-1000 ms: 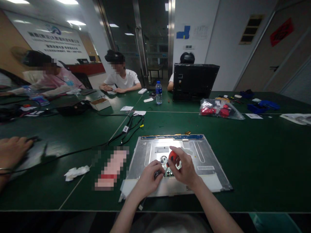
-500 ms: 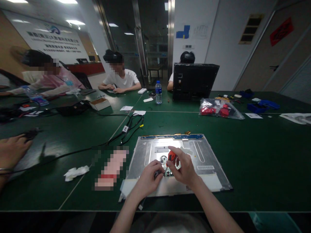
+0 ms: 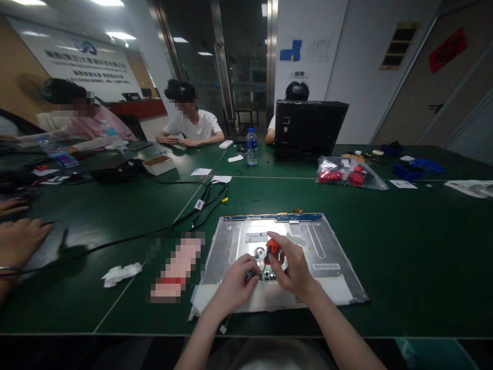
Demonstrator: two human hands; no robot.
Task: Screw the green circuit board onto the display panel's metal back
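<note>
A metal-backed display panel (image 3: 328, 249) lies flat on the green table, with a blue circuit strip (image 3: 250, 218) along its far edge. My right hand (image 3: 296, 266) is closed around a red and black screwdriver (image 3: 272, 247), tip downward. Beneath it, on the panel, is a small green circuit board (image 3: 268, 276) beside a round silver disc (image 3: 259, 252), both partly covered by my hands. Fingers curled, my left hand (image 3: 235, 281) grips a dark rounded piece (image 3: 250, 276) at the board's left side; its kind is unclear. Whether the screwdriver tip touches a screw is hidden.
Black cables (image 3: 215, 198) run across the table on the left, near crumpled tissue (image 3: 121, 274) and a blurred-out pink object (image 3: 177, 267). Beyond stand a water bottle (image 3: 251, 146), a black monitor (image 3: 310, 128) and a bag of red parts (image 3: 348, 173). A co-worker's hand (image 3: 23, 241) rests at far left.
The fingers of my right hand have shifted slightly around the screwdriver, showing more of its black part. My left hand stays in place. At far left, the co-worker's hands have moved.
</note>
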